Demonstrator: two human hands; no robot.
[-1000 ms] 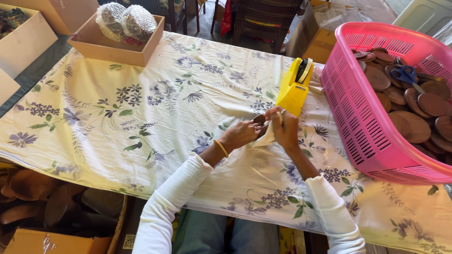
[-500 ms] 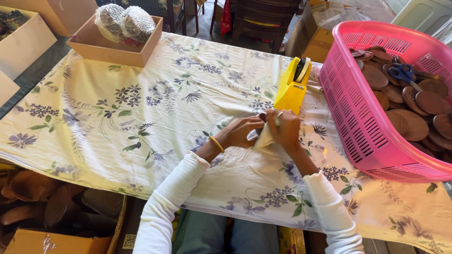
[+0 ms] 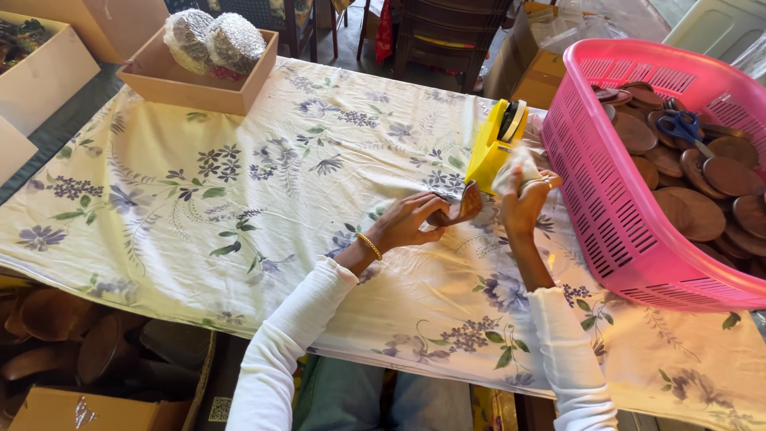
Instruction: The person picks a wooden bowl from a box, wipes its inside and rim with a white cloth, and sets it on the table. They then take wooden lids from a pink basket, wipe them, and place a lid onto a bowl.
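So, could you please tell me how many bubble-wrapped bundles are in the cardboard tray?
2: the left bundle and the right bundle sit side by side in the cardboard tray at the table's far left. More may be hidden beneath.

A counter (image 3: pixel 199 191) draped in a pale cloth printed with blue flowers fills the scene in soft daylight. Beyond its far edge stand dark wooden chairs (image 3: pixel 447 32) on a grey floor (image 3: pixel 359 56). Cardboard boxes (image 3: pixel 48 72) sit off its left end.
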